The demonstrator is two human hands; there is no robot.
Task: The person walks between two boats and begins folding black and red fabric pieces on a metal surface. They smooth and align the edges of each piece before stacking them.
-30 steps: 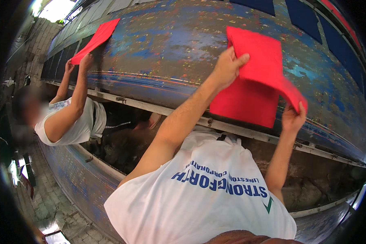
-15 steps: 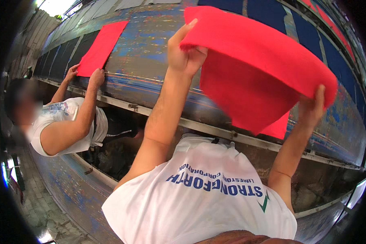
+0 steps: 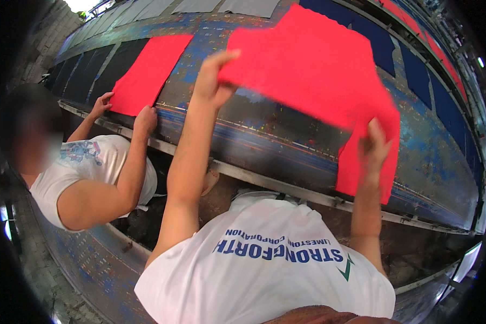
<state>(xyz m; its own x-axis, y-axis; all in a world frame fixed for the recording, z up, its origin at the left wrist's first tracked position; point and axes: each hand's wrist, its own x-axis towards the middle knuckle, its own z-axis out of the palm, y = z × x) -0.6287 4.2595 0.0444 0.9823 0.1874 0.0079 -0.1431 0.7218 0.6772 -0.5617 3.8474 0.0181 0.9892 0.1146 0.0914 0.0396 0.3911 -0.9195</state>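
Observation:
A red cloth panel [image 3: 308, 65] is spread over the table in front of me, its far part lying toward the back. My left hand [image 3: 216, 81] pinches its near left corner, slightly above the table. At the near right edge is my right hand [image 3: 373, 148], smeared by motion. It overlaps the red fabric, and whether its fingers grip it cannot be made out. Below this hand, a strip of red cloth [image 3: 353, 173] reaches down to the table's near edge; I cannot tell whether it is a separate piece.
The long paint-stained table [image 3: 275, 124] has a metal rail [image 3: 248, 174] along its near edge. At left a co-worker [image 3: 100, 173] handles another red panel [image 3: 154, 70] beside black panels [image 3: 97, 67]. Navy panels [image 3: 416, 70] lie at right, grey ones [image 3: 248, 6] at the far side.
The red panel has gone from hanging curved in my raised hands to lying flatter over the table. Both my hands have moved left, the right one also lower. The view has shifted slightly.

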